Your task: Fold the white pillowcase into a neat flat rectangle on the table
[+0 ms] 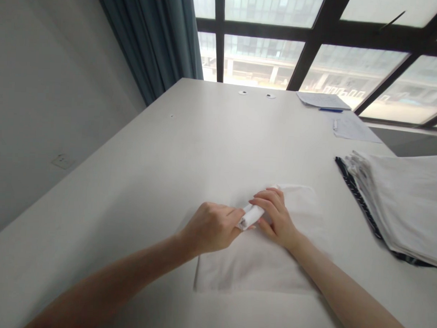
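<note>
A small, tight roll of white cloth (251, 217) is between my two hands, a little above the table. My left hand (213, 227) pinches its near left end between thumb and fingers. From the right, the curled fingers of my right hand (278, 218) wrap over the far part of the roll, with the thumb beneath. Under both hands a white cloth (250, 273) lies flat, its near edge fairly straight. Whether the roll is joined to this cloth is hidden by my hands.
At the right, a stack of folded white cloths (410, 204) sits on a dark patterned cloth (360, 200). Papers (323, 100) and a blue pen (331, 110) lie at the far right of the white table (161, 167). A blue curtain (165, 38) hangs by the window.
</note>
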Available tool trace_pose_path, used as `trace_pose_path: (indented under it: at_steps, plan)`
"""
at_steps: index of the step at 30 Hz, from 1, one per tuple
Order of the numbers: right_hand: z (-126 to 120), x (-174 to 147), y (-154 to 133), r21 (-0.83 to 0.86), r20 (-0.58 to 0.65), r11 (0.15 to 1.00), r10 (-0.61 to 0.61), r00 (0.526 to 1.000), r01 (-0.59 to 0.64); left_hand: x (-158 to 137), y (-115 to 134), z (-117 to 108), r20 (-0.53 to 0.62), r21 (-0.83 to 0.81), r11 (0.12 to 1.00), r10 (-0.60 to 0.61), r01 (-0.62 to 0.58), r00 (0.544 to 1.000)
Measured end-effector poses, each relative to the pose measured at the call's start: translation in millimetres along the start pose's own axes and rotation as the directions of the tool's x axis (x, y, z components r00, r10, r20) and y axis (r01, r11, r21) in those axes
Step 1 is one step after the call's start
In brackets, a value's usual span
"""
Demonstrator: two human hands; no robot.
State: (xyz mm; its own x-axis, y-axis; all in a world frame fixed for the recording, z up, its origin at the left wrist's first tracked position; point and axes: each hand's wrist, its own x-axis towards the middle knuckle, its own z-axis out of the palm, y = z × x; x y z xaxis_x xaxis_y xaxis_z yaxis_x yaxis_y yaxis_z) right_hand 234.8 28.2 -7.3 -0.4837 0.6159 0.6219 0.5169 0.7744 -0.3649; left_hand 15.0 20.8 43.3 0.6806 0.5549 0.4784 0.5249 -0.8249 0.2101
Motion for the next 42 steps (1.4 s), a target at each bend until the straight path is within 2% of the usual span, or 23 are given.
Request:
trace_pose_path:
  at_steps: [10, 15, 18, 21, 28, 31, 37, 42]
  plan:
    - [2, 1, 2, 0.031, -0.018, 0.999, -0.04, 0.999, 0.04, 3, 1, -4, 0.014, 0.01, 1.0, 0.011, -0.011, 1.0]
    - [1, 1, 2, 0.032, -0.008, 0.999, -0.025, 1.0, 0.025, 6, -6, -18, 0.193, -0.102, 0.992, -0.051, 0.072, 0.98]
    - [1, 1, 3, 0.035, -0.003, 0.999, -0.042, 0.999, 0.042, 9, -10, -24, 0.238, -0.198, 0.974, -0.059, 0.108, 0.969]
    - [1, 1, 3, 0.035, 0.011, 0.999, -0.039, 0.999, 0.038, 9, -12, -22, 0.22, -0.216, 0.972, -0.044, 0.092, 0.975]
    - [2, 0, 3, 0.031, 0.018, 0.998, -0.062, 0.998, 0.062, 7, -14, -9, 0.133, -0.107, 0.991, 0.091, -0.077, 0.987]
    - [2, -1, 4, 0.024, 0.018, 0.998, -0.054, 0.998, 0.053, 7, -15, -10, 0.126, -0.098, 0.992, 0.098, -0.086, 0.987]
    - [4, -2, 4, 0.022, 0.023, 0.999, -0.036, 0.999, 0.036, 6, -11, -9, 0.189, -0.048, 0.998, 0.059, -0.05, 0.98]
    - [3, 0, 3, 0.019, 0.033, 1.0, -0.016, 0.999, 0.016, 4, -11, -5, 0.146, -0.006, 0.996, 0.087, -0.087, 0.985]
